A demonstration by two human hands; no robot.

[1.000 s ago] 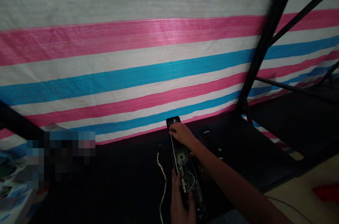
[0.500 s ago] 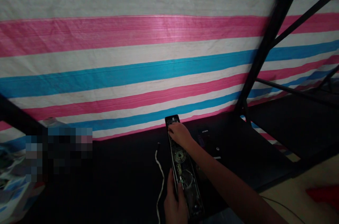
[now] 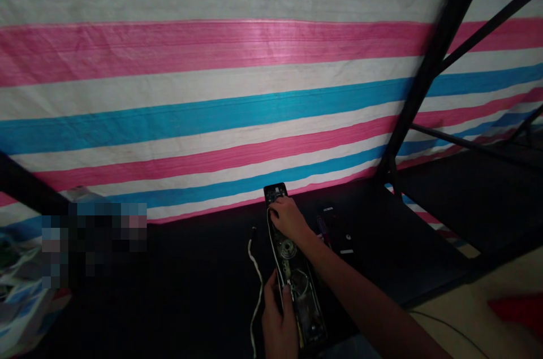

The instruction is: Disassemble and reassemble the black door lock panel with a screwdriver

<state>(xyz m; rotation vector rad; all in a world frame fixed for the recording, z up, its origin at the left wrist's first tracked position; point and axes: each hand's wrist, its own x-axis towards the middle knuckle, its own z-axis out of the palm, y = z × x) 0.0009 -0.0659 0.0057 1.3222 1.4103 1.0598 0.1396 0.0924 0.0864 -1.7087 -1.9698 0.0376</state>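
Note:
A long, narrow black device casing (image 3: 306, 314) lies opened on the black tabletop, its inner parts showing. Inside it are a round coil-like part (image 3: 288, 249) and a thin looped wire (image 3: 302, 282). A white wire (image 3: 274, 246) runs along the casing's left side up to my right hand (image 3: 291, 219), whose fingers are pinched on it near the far end; the fingertips are partly hidden. At the near left edge, my left hand (image 3: 280, 314) grips the casing, thumb on top. Left of the casing lies a loose white cable (image 3: 256, 274) with a dark tip.
Right of the casing are a dark flat piece with a white label (image 3: 347, 251) and a purple-handled tool (image 3: 323, 229). A striped sheet (image 3: 237, 116) hangs behind the black tabletop (image 3: 190, 285). A black metal post (image 3: 416, 99) rises at right. Plastic packaging (image 3: 25, 314) lies at left.
The white wire bows out slightly more at the casing's far left edge. My right hand stays near the far end. My left thumb has moved slightly. The purple tool shows more clearly.

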